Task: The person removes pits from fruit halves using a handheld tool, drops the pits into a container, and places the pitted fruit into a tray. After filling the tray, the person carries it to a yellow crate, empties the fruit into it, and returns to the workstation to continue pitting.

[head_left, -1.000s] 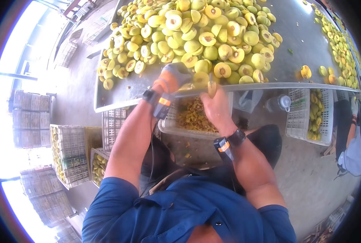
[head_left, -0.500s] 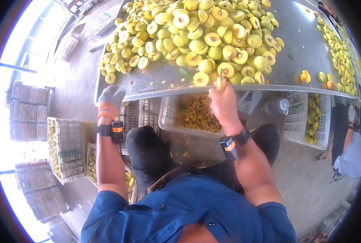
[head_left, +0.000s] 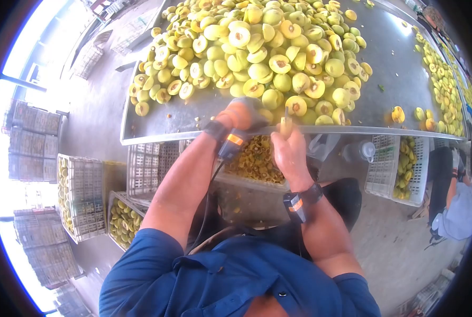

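Observation:
A big pile of yellow-green halved fruit (head_left: 267, 47) lies on a metal table (head_left: 394, 63). My left hand (head_left: 240, 115), in an orange and grey glove, rests at the table's near edge against the front of the pile; its fingers curl over the fruit and are hidden. My right hand (head_left: 290, 153) sits just right of it at the table edge, closed around a small knife with a yellow handle (head_left: 285, 122), blade pointing up. Both wrists wear black bands with orange tags.
Under the table edge a clear crate (head_left: 254, 161) holds pits. White crates (head_left: 146, 166) stand to the left, two with fruit halves (head_left: 120, 222). A bottle (head_left: 360, 150) and another crate (head_left: 400, 166) are at right, with a person (head_left: 452, 211) beyond.
My left hand came back up from the crates at lower left to the front of the pile at the table edge. My right hand stayed at the edge with the knife.

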The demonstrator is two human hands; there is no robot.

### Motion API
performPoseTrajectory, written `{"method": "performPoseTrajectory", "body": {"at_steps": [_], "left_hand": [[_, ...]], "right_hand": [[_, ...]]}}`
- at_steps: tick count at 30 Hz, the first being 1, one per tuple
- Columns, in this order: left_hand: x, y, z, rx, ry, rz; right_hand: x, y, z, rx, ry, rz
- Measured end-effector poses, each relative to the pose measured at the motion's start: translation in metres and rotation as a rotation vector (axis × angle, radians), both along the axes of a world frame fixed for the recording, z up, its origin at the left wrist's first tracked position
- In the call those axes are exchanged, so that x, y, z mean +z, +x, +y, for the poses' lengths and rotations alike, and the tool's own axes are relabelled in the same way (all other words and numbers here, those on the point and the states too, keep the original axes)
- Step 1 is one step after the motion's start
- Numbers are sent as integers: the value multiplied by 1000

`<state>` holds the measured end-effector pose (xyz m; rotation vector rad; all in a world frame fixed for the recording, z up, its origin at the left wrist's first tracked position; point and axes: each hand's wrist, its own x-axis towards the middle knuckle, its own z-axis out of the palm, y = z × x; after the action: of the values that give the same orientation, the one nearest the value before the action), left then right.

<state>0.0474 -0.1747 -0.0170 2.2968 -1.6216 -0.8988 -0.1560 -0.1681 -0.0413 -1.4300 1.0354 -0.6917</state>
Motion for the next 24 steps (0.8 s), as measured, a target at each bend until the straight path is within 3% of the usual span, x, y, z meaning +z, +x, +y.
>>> {"method": "performPoseTrajectory", "body": {"at_steps": [1, 4, 7, 8, 11, 13, 14, 16, 18, 20, 24], "left_hand": [[5, 0, 3, 30, 4, 20], [-7, 7, 22, 401, -222, 474], [8, -10, 59, 497, -458, 1008], [11, -18, 67, 569, -480, 1079], [10, -34, 90, 659, -541, 1192], [-7, -39, 100, 238, -830, 364], [-9, -50, 108, 286, -859, 412], [-5, -61, 110, 498, -868, 801], [-6, -66, 110, 822, -754, 1480], [-6, -71, 112, 920, -749, 1554], [-12, -80, 112, 905, -819, 1331]], "right_hand": [[-1, 1, -1, 8, 11, -20], [-4, 1, 1, 72, 66, -59], [14, -2, 10, 216, 68, -63], [20, -2, 15, 248, 18, -63], [22, -1, 29, 283, -30, -85], [20, -2, 34, 301, -34, -71], [19, -4, 34, 314, -39, -46], [15, -5, 37, 317, -82, -21], [9, -5, 41, 295, -155, -19], [15, -6, 46, 328, -139, -96], [4, 0, 47, 281, -183, -129]]}}
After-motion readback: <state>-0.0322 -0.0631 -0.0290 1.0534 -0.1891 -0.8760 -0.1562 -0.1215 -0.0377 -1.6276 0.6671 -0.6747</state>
